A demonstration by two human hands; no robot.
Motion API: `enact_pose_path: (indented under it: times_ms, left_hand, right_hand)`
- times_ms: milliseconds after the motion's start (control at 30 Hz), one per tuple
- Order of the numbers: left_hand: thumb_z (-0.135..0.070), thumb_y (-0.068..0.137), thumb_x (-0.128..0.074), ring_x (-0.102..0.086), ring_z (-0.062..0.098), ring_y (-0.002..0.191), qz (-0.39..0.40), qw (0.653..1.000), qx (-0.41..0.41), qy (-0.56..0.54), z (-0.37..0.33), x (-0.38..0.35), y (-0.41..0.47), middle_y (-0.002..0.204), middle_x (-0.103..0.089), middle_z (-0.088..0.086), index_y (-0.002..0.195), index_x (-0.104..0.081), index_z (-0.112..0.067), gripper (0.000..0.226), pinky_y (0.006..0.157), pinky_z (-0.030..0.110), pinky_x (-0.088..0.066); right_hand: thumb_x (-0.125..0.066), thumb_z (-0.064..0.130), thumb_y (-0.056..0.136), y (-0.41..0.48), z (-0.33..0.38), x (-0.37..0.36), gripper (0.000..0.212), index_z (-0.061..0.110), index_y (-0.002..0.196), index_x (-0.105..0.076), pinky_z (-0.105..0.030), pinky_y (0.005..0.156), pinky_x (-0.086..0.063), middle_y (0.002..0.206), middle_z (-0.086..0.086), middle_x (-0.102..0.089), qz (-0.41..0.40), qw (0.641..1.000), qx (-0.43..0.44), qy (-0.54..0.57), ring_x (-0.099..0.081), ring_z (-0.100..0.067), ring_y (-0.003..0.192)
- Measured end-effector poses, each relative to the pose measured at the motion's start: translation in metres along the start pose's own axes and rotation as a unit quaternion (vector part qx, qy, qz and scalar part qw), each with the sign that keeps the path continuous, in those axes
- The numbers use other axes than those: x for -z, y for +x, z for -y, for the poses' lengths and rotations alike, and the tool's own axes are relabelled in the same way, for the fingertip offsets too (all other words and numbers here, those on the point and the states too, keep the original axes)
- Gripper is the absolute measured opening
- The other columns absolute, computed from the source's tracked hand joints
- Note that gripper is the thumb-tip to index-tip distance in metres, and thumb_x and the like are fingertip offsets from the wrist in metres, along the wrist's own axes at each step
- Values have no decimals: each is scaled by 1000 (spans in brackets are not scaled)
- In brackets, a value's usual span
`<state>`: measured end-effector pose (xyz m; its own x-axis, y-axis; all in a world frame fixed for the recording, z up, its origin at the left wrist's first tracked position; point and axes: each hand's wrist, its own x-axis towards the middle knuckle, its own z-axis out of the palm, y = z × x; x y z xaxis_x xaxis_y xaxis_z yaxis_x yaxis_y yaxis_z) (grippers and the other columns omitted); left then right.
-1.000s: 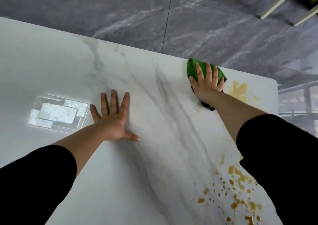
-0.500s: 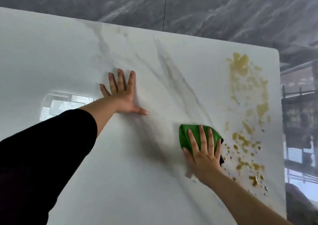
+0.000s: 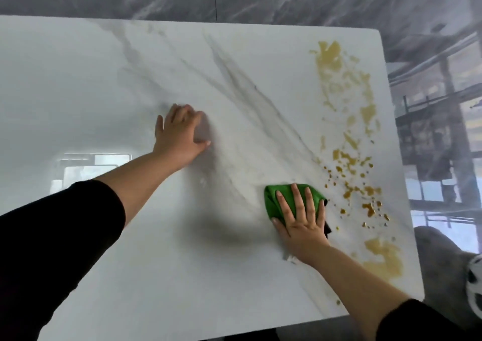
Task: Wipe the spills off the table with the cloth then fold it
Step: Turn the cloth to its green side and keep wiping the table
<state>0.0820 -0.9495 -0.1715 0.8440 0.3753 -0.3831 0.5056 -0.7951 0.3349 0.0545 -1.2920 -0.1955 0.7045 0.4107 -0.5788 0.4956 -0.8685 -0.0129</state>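
right hand (image 3: 300, 219) flat, fingers straight, pressing crumpled green cloth (image 3: 272, 199) on white marble table (image 3: 130, 262) beside amber spills (image 3: 329, 59); left hand (image 3: 180, 134) blurred, fingers unclear.

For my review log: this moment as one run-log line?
phase: wiping | right hand: flat on green cloth | left hand: over table, blurred | spills: unwiped, right of cloth

- One white, grey-veined marble counter (image 3: 104, 79).
- One crumpled green cloth (image 3: 273, 197).
- Two bare hands: a left hand (image 3: 180, 134) and a right hand (image 3: 300, 226).
- Amber liquid spills (image 3: 330, 59): two big smears, plus droplets (image 3: 349, 179) too many to count.
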Motion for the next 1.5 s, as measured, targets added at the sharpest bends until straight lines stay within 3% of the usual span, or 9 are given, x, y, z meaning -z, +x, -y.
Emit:
enact_pose_path:
  times_ms: [167,267,333,467,600,767,1167,1367,1500]
  left_hand:
    - [-24,86,-68,-33,31,141,14,985,-71,-154,-69,-67,-150,147,-44,11,135,-55,-15,52,112,41,-30]
    - [-39,90,-56,4,24,150,115,984,-19,-131,-111,-119,-220,163,0,5,154,-14,-25,78,121,39,-6]
    - [-56,87,-55,38,22,139,179,978,38,-104,-130,-144,-239,151,43,-1,149,25,-29,105,113,42,16]
    - [-82,64,-59,58,28,119,222,971,79,-47,-144,-166,-236,127,65,6,126,55,-25,142,96,50,35]
    - [-83,56,-64,62,31,113,240,967,80,-23,-143,-172,-232,123,67,10,126,55,-23,151,89,53,38]
    - [-88,48,-62,60,29,116,225,971,79,-10,-145,-171,-235,126,66,8,127,54,-25,155,90,53,38]
    - [-88,46,-66,62,27,110,236,967,93,12,-154,-159,-240,117,69,5,122,57,-28,157,94,54,34]
    - [-88,43,-66,63,23,110,231,969,91,14,-153,-163,-240,118,69,1,121,58,-31,157,95,53,34]
    - [-90,39,-64,63,20,112,223,971,85,14,-150,-167,-240,120,68,-1,124,56,-33,158,88,48,38]
  right_hand:
    - [4,67,85,0,3,8,61,49,132,39,-45,101,36,138,12,52,14,1000,4,3,50,-14,126]
    - [2,67,86,0,2,7,61,50,131,39,-44,100,36,136,14,54,18,1000,11,17,52,-13,124]
    - [2,67,87,2,0,6,60,50,132,38,-44,98,37,137,14,54,11,999,22,21,52,-12,124]
    - [2,66,87,4,-3,2,59,52,130,40,-42,93,42,133,16,56,0,999,38,31,54,-11,121]
    - [2,67,86,7,-5,1,57,55,121,45,-44,94,39,131,17,58,-1,997,59,45,55,-10,119]
    - [-4,63,92,-19,-37,-12,57,50,136,31,-46,102,31,152,11,34,-15,994,112,-6,37,-16,136]
    - [7,64,89,-143,-109,-92,58,47,137,34,-51,105,29,143,11,47,15,994,107,-25,44,-17,132]
    - [2,65,90,-101,-102,-68,56,52,128,41,-47,98,36,136,12,53,-7,996,88,10,53,-14,122]
    - [-2,64,91,-49,-89,-38,57,52,121,44,-49,100,31,149,10,40,-28,998,53,22,39,-19,136]
